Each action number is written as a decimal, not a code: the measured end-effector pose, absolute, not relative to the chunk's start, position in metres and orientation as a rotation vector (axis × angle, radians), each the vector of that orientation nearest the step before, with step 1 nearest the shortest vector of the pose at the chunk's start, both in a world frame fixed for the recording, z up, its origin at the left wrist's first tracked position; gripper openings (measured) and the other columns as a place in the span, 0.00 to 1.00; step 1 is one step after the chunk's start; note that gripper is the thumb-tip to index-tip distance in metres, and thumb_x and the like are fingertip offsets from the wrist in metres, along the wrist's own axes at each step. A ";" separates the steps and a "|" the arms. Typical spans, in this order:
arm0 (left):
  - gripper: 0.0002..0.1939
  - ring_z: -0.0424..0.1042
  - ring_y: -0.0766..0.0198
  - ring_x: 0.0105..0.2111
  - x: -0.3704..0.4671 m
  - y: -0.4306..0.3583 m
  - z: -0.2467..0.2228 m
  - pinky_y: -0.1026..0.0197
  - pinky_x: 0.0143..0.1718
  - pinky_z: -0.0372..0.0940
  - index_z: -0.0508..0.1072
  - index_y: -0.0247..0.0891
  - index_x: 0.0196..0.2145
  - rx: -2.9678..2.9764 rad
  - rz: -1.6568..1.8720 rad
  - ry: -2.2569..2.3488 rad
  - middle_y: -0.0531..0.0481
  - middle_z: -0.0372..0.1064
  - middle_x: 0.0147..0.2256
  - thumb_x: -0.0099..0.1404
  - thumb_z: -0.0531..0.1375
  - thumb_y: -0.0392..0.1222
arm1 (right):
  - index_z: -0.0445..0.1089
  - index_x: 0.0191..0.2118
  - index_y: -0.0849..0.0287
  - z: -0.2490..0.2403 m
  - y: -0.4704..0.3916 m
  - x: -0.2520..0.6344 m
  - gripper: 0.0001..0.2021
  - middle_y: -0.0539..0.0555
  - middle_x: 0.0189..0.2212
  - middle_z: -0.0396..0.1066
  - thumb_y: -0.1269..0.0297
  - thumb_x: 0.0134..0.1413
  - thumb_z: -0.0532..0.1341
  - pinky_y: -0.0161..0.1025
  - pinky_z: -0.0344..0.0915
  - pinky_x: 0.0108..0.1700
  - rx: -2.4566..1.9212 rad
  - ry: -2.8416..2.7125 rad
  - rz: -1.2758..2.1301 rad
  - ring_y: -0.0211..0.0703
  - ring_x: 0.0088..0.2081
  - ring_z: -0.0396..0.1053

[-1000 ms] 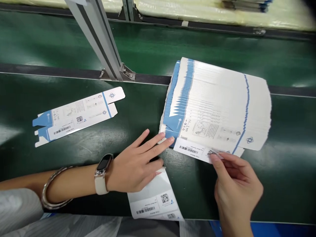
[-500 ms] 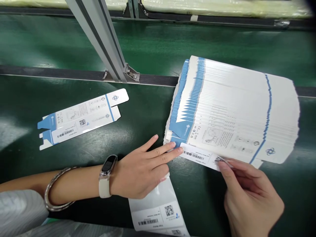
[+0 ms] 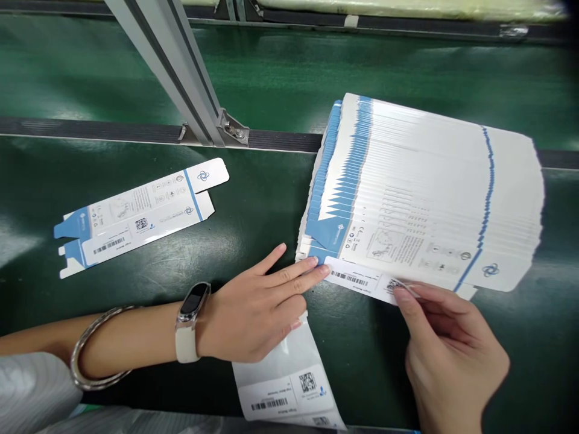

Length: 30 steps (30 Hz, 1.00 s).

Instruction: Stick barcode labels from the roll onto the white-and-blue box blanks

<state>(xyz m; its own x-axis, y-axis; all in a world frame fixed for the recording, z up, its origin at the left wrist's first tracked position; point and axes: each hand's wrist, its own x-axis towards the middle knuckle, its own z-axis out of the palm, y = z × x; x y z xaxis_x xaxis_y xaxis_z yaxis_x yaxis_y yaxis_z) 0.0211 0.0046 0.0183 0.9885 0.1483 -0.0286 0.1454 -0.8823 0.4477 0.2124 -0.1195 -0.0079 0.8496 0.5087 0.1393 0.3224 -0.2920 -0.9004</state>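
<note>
A fanned stack of flat white and blue cartons [image 3: 425,181] lies at the right. Along the front carton's lower edge is a white barcode label [image 3: 357,278]. My left hand [image 3: 257,310] is open, its fingers stretched out and two fingertips pressing the label's left end on the carton. Between thumb and fingers, my right hand [image 3: 452,349] pinches the label's right end, which curls up a little. Beneath my left hand runs a strip of label backing [image 3: 275,371] with more printed labels, partly hidden by the hand.
One flat carton [image 3: 140,211] bearing a label lies apart on the green work surface [image 3: 253,205] at the left. Behind it a grey metal post [image 3: 181,72] rises from a black rail [image 3: 284,141]. Film-wrapped material [image 3: 416,9] runs along the far edge.
The whole view has shifted slightly, so everything sits a little further left and up. Both hands keep nearly the same hold on the label and carton.
</note>
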 end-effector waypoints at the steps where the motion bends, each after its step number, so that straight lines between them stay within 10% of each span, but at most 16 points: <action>1: 0.12 0.43 0.56 0.64 0.021 0.004 0.018 0.47 0.65 0.29 0.68 0.34 0.31 2.670 0.007 0.206 0.41 0.45 0.62 0.67 0.48 0.38 | 0.74 0.33 0.57 -0.008 -0.119 0.213 0.10 0.50 0.30 0.73 0.62 0.41 0.69 0.34 0.65 0.31 -1.905 -0.625 0.203 0.38 0.30 0.69; 15: 0.11 0.40 0.54 0.64 0.025 0.000 0.022 0.42 0.64 0.36 0.66 0.34 0.31 2.791 -0.065 0.223 0.39 0.43 0.63 0.67 0.47 0.37 | 0.73 0.39 0.56 -0.007 -0.121 0.213 0.11 0.50 0.32 0.73 0.63 0.47 0.65 0.37 0.70 0.37 -2.010 -0.727 0.197 0.39 0.33 0.70; 19: 0.12 0.38 0.54 0.65 0.023 0.000 0.021 0.41 0.63 0.35 0.65 0.34 0.31 2.806 -0.070 0.222 0.40 0.41 0.63 0.68 0.46 0.38 | 0.70 0.47 0.58 -0.006 -0.126 0.221 0.19 0.58 0.47 0.66 0.62 0.47 0.65 0.45 0.70 0.41 -2.123 -0.838 -0.030 0.46 0.41 0.69; 23: 0.12 0.38 0.54 0.65 0.020 -0.001 0.020 0.42 0.63 0.37 0.66 0.34 0.32 2.793 -0.044 0.217 0.40 0.41 0.64 0.68 0.45 0.38 | 0.59 0.58 0.56 0.005 -0.131 0.213 0.28 0.60 0.58 0.55 0.66 0.50 0.63 0.53 0.62 0.53 -2.045 -1.066 -0.272 0.56 0.56 0.59; 30: 0.13 0.44 0.54 0.63 0.017 0.000 0.020 0.44 0.63 0.39 0.66 0.33 0.44 2.769 0.096 0.171 0.40 0.53 0.60 0.66 0.48 0.40 | 0.29 0.65 0.70 0.004 -0.109 0.169 0.40 0.65 0.64 0.41 0.51 0.59 0.50 0.53 0.51 0.61 -1.721 -2.182 0.292 0.52 0.65 0.38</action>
